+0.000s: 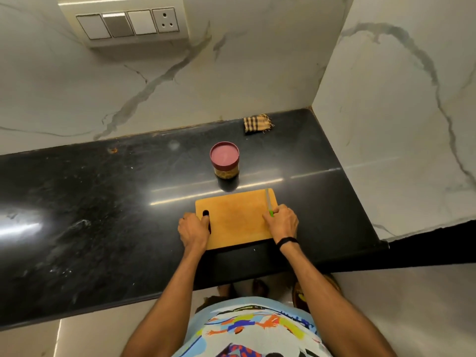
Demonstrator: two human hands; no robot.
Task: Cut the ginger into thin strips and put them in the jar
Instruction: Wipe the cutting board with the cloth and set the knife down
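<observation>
An orange cutting board (237, 217) lies on the black counter near its front edge. My left hand (193, 230) grips the board's left end at the handle slot, with a finger through the slot. My right hand (282, 223) holds a knife (268, 200) by its green handle at the board's right side, the blade lying along the board and pointing away from me. A jar (225, 161) with a pink lid on it stands upright behind the board; something yellowish shows inside it. No ginger shows on the board.
A folded checked cloth (257, 123) lies at the back of the black counter (103, 202) by the marble wall. The counter ends at a marble side wall (386, 124) on the right. A switch panel (126, 24) is on the back wall.
</observation>
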